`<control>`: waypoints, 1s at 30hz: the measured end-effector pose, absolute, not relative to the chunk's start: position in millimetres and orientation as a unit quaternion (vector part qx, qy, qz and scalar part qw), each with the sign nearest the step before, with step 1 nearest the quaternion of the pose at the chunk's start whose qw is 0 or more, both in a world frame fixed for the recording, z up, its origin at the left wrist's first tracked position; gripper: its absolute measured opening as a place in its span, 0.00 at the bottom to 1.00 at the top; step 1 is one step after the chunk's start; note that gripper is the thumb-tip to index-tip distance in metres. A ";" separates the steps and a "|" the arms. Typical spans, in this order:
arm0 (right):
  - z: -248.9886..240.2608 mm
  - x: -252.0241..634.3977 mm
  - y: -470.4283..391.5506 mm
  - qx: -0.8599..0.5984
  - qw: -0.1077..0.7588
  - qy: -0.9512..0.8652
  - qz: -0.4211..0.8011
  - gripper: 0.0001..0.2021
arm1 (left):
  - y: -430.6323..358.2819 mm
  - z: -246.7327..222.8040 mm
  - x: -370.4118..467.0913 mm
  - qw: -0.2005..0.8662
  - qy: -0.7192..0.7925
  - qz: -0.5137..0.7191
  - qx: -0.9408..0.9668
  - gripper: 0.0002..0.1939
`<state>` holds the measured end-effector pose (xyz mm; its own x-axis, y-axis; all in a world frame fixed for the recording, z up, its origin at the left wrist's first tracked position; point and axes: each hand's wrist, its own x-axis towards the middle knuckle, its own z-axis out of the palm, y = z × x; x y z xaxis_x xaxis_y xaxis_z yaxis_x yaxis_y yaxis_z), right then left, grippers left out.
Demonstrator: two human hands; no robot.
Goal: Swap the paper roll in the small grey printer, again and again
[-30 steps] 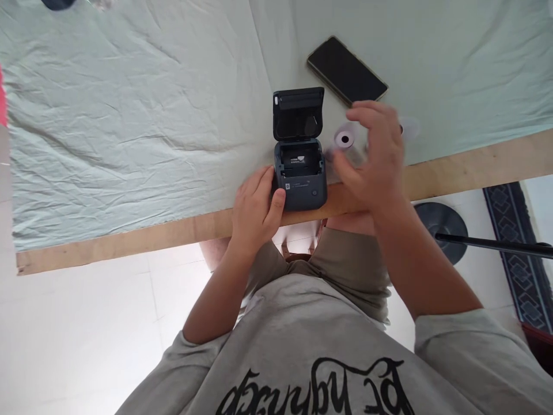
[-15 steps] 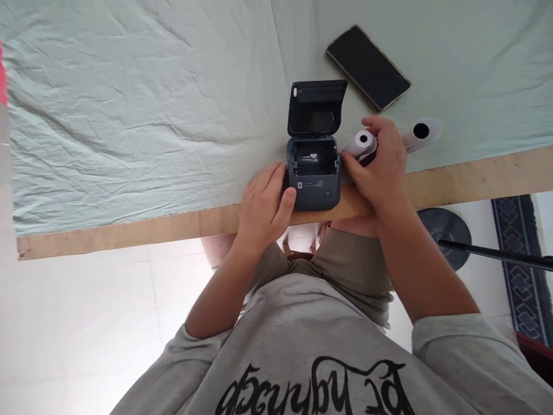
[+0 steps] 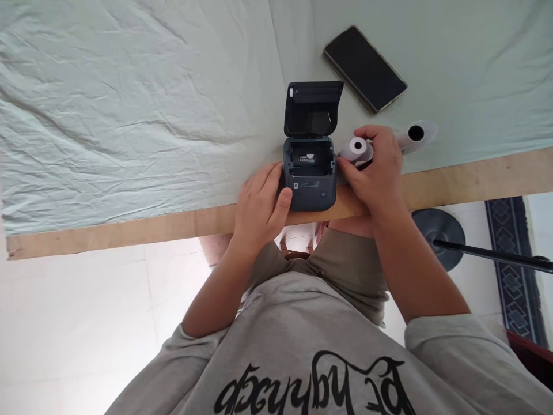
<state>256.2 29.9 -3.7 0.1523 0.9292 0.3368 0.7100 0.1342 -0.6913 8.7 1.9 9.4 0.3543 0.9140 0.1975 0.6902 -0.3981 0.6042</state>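
Note:
A small dark portable thermal printer (image 3: 309,202) sits at the table's near edge with its lid (image 3: 313,109) tipped back. Its paper bay shows a printed label and no roll inside. My left hand (image 3: 259,202) holds the printer's left side, thumb at the front corner and fingers along the flank. Just right of the printer, a white paper roll (image 3: 356,147) is pinched between the thumb and fingers of my right hand (image 3: 380,167). The roll's lower part is hidden by that hand. Beyond the knuckles lies a second white paper roll (image 3: 425,129) with a dark core.
A black smartphone (image 3: 365,68) lies face up behind the rolls. Pale green cloth (image 3: 151,115) covers the table, leaving a bare wooden front edge (image 3: 129,231). Below, at right, are a round black stand base (image 3: 438,236) and a dark patterned mat (image 3: 516,276).
The paper roll in my right hand has tilted slightly and come down a little toward me. The left hand keeps its hold on the printer. The whole view has shifted slightly.

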 end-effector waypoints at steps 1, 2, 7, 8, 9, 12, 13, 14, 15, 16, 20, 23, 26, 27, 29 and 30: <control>-4.1 256.2 30.0 -0.641 0.403 -0.640 0.134 0.18 | 1.8 9.4 8.6 0.216 0.506 0.259 0.794 0.37; -4.3 256.1 29.9 -0.639 0.400 -0.643 0.136 0.20 | 1.7 9.5 8.5 0.217 0.506 0.258 0.794 0.37; -1.3 255.1 28.2 -0.655 0.365 -0.644 0.152 0.20 | 1.7 9.4 8.4 0.215 0.505 0.260 0.795 0.37; -0.4 254.8 28.1 -0.665 0.357 -0.638 0.151 0.19 | 1.7 9.4 8.5 0.216 0.505 0.260 0.794 0.36; 0.2 254.5 28.0 -0.674 0.351 -0.632 0.151 0.19 | 1.7 9.3 8.6 0.218 0.505 0.260 0.794 0.36; 0.3 253.9 28.5 -0.680 0.359 -0.621 0.150 0.19 | 1.8 9.0 8.8 0.221 0.506 0.261 0.792 0.36; 0.0 253.9 28.7 -0.679 0.363 -0.620 0.151 0.19 | 1.8 8.9 8.9 0.221 0.506 0.261 0.792 0.36; -0.2 253.9 28.7 -0.677 0.367 -0.620 0.152 0.19 | 1.9 8.9 8.9 0.220 0.507 0.261 0.791 0.36; -0.2 253.9 28.5 -0.677 0.367 -0.619 0.153 0.19 | 1.9 8.9 8.9 0.220 0.508 0.261 0.791 0.36; 0.0 253.9 28.2 -0.679 0.366 -0.617 0.154 0.19 | 1.9 8.9 8.9 0.219 0.507 0.262 0.791 0.36; 1.0 254.4 26.9 -0.680 0.365 -0.616 0.160 0.21 | 1.5 9.3 8.6 0.220 0.503 0.262 0.794 0.37; -1.2 255.5 27.3 -0.671 0.382 -0.621 0.132 0.23 | 1.3 9.8 8.4 0.220 0.504 0.259 0.794 0.36; -4.1 256.4 27.6 -0.668 0.393 -0.620 0.119 0.24 | 1.5 10.2 8.3 0.222 0.505 0.257 0.793 0.36; -4.4 256.3 27.4 -0.670 0.392 -0.618 0.128 0.24 | 1.6 10.3 8.3 0.223 0.504 0.258 0.794 0.36; -3.7 255.9 26.5 -0.673 0.390 -0.610 0.150 0.23 | 1.7 10.3 8.2 0.222 0.502 0.260 0.795 0.36; -2.9 255.5 26.1 -0.675 0.387 -0.607 0.158 0.23 | 1.7 10.3 8.1 0.221 0.501 0.261 0.795 0.36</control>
<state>255.5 26.1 -2.9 0.2125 0.9427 0.2570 0.6981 0.0376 -0.7150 8.1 1.7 10.3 0.3622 0.9118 0.1934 0.6811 -0.4005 0.6129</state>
